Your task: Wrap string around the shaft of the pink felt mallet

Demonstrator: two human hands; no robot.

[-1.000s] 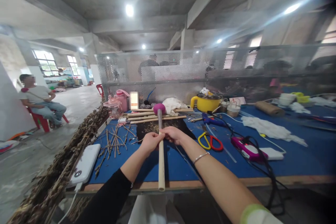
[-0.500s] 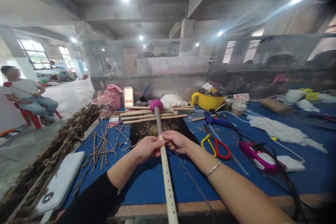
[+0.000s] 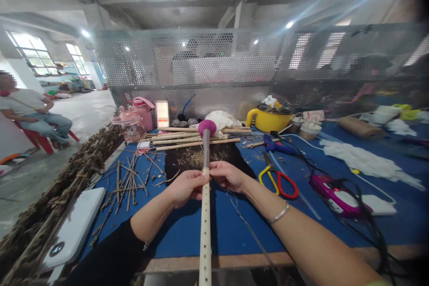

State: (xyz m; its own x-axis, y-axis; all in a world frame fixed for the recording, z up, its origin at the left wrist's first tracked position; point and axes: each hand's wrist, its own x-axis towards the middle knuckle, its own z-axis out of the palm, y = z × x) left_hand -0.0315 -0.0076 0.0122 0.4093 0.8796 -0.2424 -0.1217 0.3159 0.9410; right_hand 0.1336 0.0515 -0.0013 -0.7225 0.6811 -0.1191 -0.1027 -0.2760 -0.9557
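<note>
Perforated grey metal panelling [image 3: 140, 60] stands at twelve o'clock beyond a blue-topped worktable [image 3: 177, 241]. At the dial's centre is a long, pale, round wooden stick [image 3: 205, 228] with a row of small dark holes, running from six o'clock towards twelve. Its far part carries a dull grey covering [image 3: 206, 149], and a round purple head [image 3: 208, 128] tops that end. The left hand [image 3: 186, 187] grips the stick between thumb and curled fingers, just below the covering's lower end; the right hand [image 3: 231, 178] is closed too, thumb and fingertips pinching at that same join. Towards twelve lies a black cloth [image 3: 228, 154] strewn with light shavings, with slim peeled sticks [image 3: 181, 145] just past it. Thin brown twigs [image 3: 118, 178] lie scattered at nine, a white power bank [image 3: 78, 221] with a lit display at eight. Scissors [image 3: 279, 179] with one yellow and one red handle loop rest at three, a blue glue gun [image 3: 278, 145] at two, and a yellow lidded pot [image 3: 271, 121] farther out at about two
</note>
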